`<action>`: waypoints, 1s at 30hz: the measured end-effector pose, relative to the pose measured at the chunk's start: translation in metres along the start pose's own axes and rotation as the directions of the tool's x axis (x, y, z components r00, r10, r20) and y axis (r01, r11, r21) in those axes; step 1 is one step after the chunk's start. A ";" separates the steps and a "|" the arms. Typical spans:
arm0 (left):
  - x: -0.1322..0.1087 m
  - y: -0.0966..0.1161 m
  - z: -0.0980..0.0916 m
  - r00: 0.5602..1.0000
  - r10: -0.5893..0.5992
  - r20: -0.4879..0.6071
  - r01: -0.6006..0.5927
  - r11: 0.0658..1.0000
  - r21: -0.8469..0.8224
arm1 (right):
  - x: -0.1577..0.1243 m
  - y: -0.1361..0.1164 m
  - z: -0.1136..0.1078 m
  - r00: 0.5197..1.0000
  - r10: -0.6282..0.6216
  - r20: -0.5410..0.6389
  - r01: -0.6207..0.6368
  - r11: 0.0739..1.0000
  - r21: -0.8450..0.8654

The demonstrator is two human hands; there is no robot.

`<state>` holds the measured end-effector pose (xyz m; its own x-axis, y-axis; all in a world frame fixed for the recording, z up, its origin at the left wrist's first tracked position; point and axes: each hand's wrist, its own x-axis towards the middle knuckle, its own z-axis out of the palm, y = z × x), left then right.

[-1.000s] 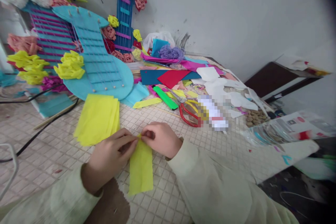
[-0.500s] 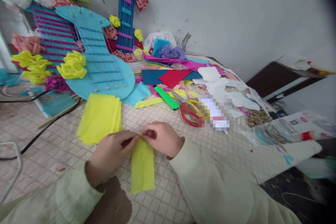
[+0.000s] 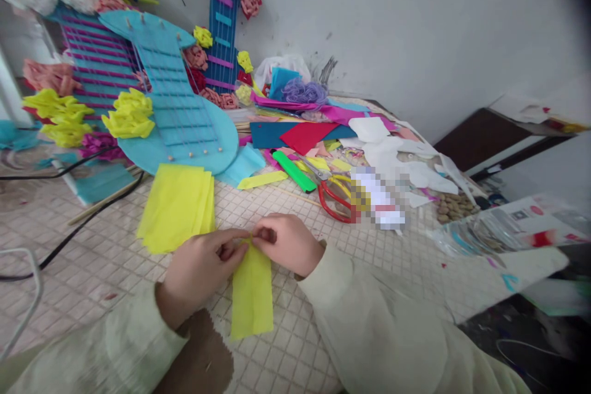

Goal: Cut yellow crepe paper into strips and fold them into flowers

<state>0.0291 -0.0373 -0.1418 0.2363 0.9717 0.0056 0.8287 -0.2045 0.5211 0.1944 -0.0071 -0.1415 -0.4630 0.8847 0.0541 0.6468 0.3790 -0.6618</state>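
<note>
The tabletop (image 3: pixel 298 345), pale and grid-lined, runs back to a light grey wall (image 3: pixel 392 24), with paper scraps (image 3: pixel 385 157) crowding its rear. Three stringed cutouts (image 3: pixel 173 98) stand at left; one green bar (image 3: pixel 294 170) and one red scissors handle (image 3: pixel 333 208) lie mid-table. One yellow stack (image 3: pixel 175 206) has too many overlapping sheets to count. One yellow strip (image 3: pixel 252 301) lies front-centre, its top end pinched in the grip of both left hand (image 3: pixel 201 271) and right hand (image 3: pixel 290 243).
</note>
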 end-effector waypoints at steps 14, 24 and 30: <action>-0.001 -0.007 0.002 0.998 0.054 -0.014 -0.054 0.999 0.003 | 0.000 0.000 0.000 1.000 0.002 0.002 -0.002 1.000 -0.001; -0.002 -0.005 0.000 1.000 0.017 -0.016 -0.017 1.000 0.006 | 0.000 0.000 0.000 1.000 0.010 0.006 -0.010 1.000 0.003; -0.001 -0.005 0.001 1.000 0.009 0.007 -0.009 1.000 0.012 | 0.000 -0.001 -0.001 1.000 0.008 0.007 -0.008 1.000 0.001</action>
<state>0.0251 -0.0378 -0.1454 0.2469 0.9690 0.0041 0.8326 -0.2143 0.5107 0.1945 -0.0073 -0.1408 -0.4617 0.8860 0.0436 0.6502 0.3714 -0.6628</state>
